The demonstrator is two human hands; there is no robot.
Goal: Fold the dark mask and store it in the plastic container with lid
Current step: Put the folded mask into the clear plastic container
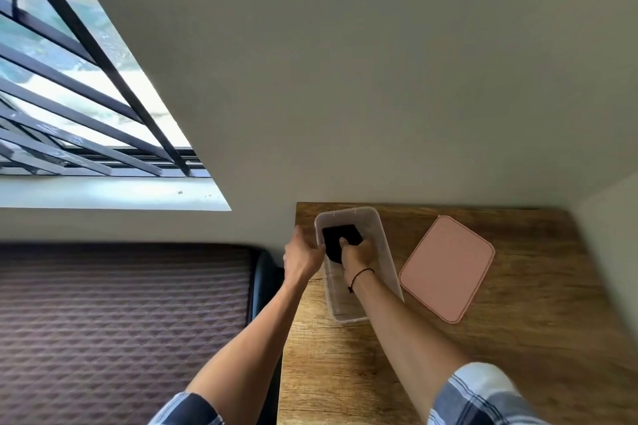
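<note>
The dark mask (340, 235), folded into a small black wedge, lies inside the clear plastic container (381, 241) at its far end. My right hand (355, 252) reaches into the container and presses down on the mask, fingers closed over its near part. My left hand (302, 254) grips the container's left wall near the far corner. The pink lid (447, 267) lies flat on the wooden table to the right of the container, apart from it.
The wooden table (518, 338) meets a plain wall behind and on the right. To the left, below table height, is a dark quilted mattress (121, 321). A barred window (69, 97) fills the upper left.
</note>
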